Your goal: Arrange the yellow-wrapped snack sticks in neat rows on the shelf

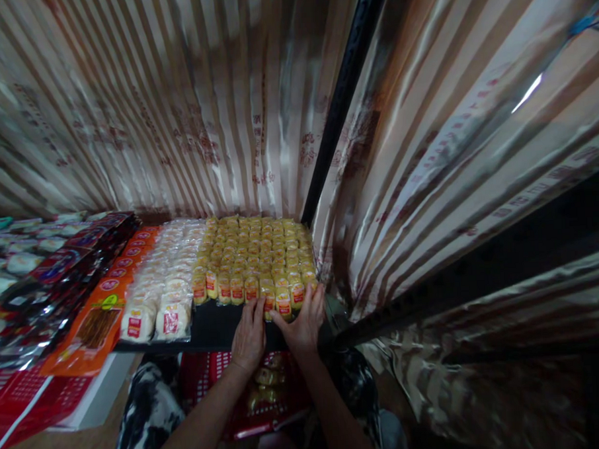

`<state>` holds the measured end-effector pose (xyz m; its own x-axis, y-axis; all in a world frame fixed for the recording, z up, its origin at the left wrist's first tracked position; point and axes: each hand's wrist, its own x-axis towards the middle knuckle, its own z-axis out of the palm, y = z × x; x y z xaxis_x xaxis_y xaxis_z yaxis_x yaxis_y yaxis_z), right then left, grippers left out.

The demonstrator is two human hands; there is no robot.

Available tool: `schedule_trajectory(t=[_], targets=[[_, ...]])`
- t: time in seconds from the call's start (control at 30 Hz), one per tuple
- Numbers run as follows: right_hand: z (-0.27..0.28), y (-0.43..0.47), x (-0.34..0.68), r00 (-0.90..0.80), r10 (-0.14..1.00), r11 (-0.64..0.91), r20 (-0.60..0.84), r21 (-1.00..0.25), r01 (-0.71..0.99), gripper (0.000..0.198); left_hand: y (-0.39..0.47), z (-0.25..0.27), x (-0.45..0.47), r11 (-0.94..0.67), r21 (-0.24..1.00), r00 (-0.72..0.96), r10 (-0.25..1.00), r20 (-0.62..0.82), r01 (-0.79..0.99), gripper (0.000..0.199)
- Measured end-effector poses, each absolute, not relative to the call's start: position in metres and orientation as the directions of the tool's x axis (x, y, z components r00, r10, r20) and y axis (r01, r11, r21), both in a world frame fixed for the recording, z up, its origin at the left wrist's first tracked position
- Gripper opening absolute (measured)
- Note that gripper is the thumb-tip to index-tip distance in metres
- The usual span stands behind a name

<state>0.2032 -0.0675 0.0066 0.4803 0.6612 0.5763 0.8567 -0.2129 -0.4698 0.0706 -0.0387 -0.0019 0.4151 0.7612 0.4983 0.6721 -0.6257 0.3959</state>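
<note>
Rows of small yellow wrapped cakes [253, 249] with red-and-white labels stand close together on a dark shelf [214, 324]. My left hand [249, 336] touches the front row from the near side, fingers stretched forward. Beside it, my right hand [304, 323] is spread at the row's right end, its thumb and fingers apart and resting against several packs. The front packs near my hands stick out a little closer to me than those on the left. Below the shelf, a red basket [238, 422] between my knees holds more yellow packs [267, 385].
White wrapped cakes [172, 319] lie left of the yellow ones, then an orange snack bag [98, 326] and dark glossy packets [59, 288]. Striped plastic sheeting [215, 109] hangs behind. A black post [343, 97] rises at the shelf's back right corner.
</note>
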Motion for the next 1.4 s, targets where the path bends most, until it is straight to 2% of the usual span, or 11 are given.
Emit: schedule_trajectory(t=[0.27, 0.47, 0.87, 1.07, 1.13, 1.2, 1.3, 1.33, 1.4], targets=[[0.005, -0.063, 0.201, 0.459, 0.680, -0.281, 0.572, -0.375, 0.884, 0.094, -0.039, 0.000, 0.070, -0.671, 0.357, 0.458, 0.721, 0.520, 0.650, 0.049], [0.003, -0.062, 0.200, 0.447, 0.673, -0.298, 0.590, -0.337, 0.893, 0.092, -0.039, 0.003, 0.070, -0.676, 0.319, 0.472, 0.711, 0.522, 0.665, 0.053], [0.000, -0.061, 0.200, 0.432, 0.669, -0.314, 0.605, -0.297, 0.902, 0.087, -0.040, 0.003, 0.073, -0.632, 0.334, 0.444, 0.750, 0.490, 0.699, 0.056], [0.000, -0.062, 0.200, 0.432, 0.667, -0.308, 0.607, -0.303, 0.902, 0.089, -0.048, 0.005, 0.071, -0.604, 0.408, 0.406, 0.781, 0.474, 0.685, 0.054], [0.000, -0.062, 0.200, 0.435, 0.662, -0.308, 0.610, -0.308, 0.900, 0.089, -0.070, -0.003, 0.065, -0.618, 0.453, 0.475, 0.785, 0.397, 0.643, 0.054], [0.000, -0.062, 0.200, 0.441, 0.660, -0.311, 0.608, -0.313, 0.897, 0.089, -0.101, -0.018, 0.056, -0.622, 0.512, 0.606, 0.763, 0.226, 0.592, 0.050], [0.001, -0.062, 0.199, 0.444, 0.665, -0.313, 0.601, -0.316, 0.896, 0.092, -0.144, -0.046, 0.034, -0.619, 0.535, 0.684, 0.722, 0.100, 0.575, 0.040], [0.002, -0.062, 0.199, 0.444, 0.668, -0.313, 0.598, -0.315, 0.896, 0.093, -0.153, -0.054, 0.025, -0.589, 0.548, 0.725, 0.688, -0.045, 0.594, 0.039], [0.003, -0.063, 0.199, 0.442, 0.671, -0.316, 0.595, -0.311, 0.897, 0.096, -0.161, -0.067, 0.007, -0.496, 0.492, 0.685, 0.638, -0.353, 0.715, 0.038]])
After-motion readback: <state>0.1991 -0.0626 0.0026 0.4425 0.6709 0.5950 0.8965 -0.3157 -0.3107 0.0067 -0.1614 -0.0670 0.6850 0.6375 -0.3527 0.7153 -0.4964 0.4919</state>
